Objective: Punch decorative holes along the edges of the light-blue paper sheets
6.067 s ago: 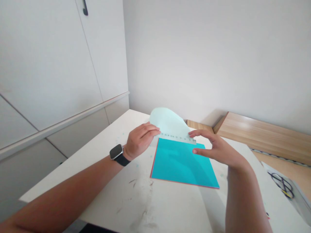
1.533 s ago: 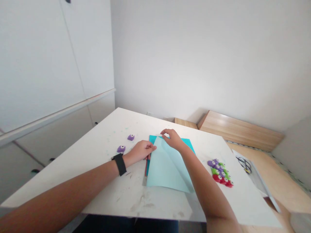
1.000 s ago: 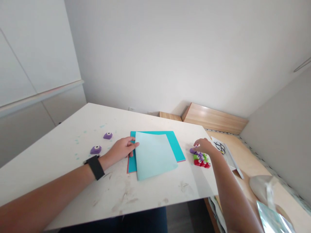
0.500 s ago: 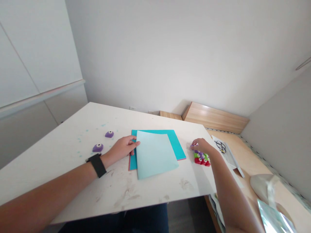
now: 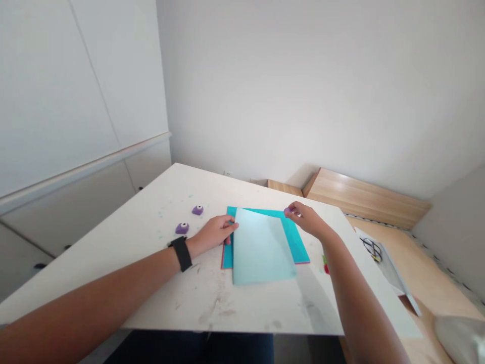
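A pale blue sheet of paper [image 5: 261,247] lies on a stack of teal and red sheets [image 5: 293,237] on the white table [image 5: 159,273]. My left hand [image 5: 214,233], with a black watch on the wrist, rests on the left edge of the sheets, fingers pressed down on the pale sheet's corner. My right hand [image 5: 306,218] hovers over the stack's far right corner, fingers pinched on a small purple punch [image 5: 288,209].
Two more purple punches [image 5: 182,228] [image 5: 197,210] sit on the table left of the sheets. Red and green punches [image 5: 325,264] peek out behind my right forearm. A board with a black scissor-like item [image 5: 373,248] lies at the right; wooden planks [image 5: 364,194] lean by the wall.
My right hand left the cluster of coloured punches with a purple one and moved left over the paper stack's far corner. My left hand stayed on the sheets. The view turned left.
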The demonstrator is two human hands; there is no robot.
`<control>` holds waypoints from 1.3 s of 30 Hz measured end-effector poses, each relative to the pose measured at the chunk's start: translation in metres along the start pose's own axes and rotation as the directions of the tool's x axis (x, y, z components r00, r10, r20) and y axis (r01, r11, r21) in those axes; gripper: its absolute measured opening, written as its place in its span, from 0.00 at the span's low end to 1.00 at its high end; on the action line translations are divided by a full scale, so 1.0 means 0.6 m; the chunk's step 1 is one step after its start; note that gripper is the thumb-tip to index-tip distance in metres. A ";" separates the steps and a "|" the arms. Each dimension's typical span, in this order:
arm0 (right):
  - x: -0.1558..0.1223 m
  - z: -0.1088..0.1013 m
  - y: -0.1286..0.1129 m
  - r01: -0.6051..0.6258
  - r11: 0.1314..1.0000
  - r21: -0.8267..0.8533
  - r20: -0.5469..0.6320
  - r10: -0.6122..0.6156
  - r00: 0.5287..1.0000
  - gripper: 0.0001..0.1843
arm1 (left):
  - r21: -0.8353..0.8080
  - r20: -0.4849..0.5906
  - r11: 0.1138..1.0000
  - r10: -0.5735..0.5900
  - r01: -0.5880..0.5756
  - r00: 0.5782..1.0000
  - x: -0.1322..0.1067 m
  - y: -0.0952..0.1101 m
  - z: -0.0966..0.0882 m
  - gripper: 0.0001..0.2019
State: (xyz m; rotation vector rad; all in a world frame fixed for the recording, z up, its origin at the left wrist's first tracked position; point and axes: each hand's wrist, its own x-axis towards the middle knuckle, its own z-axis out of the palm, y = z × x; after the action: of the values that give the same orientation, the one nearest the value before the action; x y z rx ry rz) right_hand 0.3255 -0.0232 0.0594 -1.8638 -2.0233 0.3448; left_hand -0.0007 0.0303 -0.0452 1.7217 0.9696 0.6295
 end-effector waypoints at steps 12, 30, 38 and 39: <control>0.138 0.171 -0.174 0.285 0.873 0.396 -0.041 -0.293 0.955 0.18 | -0.094 -0.024 0.995 -0.035 0.033 0.999 -0.005 0.002 0.003 0.19; 0.113 0.165 -0.130 0.174 0.864 0.472 0.284 -0.335 0.898 0.20 | -0.125 0.041 0.991 -0.051 0.056 0.998 -0.005 -0.015 0.003 0.22; 0.119 0.175 -0.125 0.171 0.881 0.441 0.267 -0.311 0.912 0.21 | 0.005 -0.223 0.992 0.122 -0.124 0.967 -0.012 0.016 -0.021 0.31; 0.120 0.176 -0.125 0.173 0.885 0.433 0.258 -0.305 0.917 0.21 | 0.034 -0.223 0.987 0.161 -0.158 0.961 -0.012 0.019 -0.023 0.31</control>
State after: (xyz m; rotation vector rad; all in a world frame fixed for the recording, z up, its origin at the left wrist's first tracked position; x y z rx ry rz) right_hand 0.2087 0.0480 0.0025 -1.3496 -2.1510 0.9673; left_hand -0.0118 0.0292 -0.0293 1.7817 0.9992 0.9415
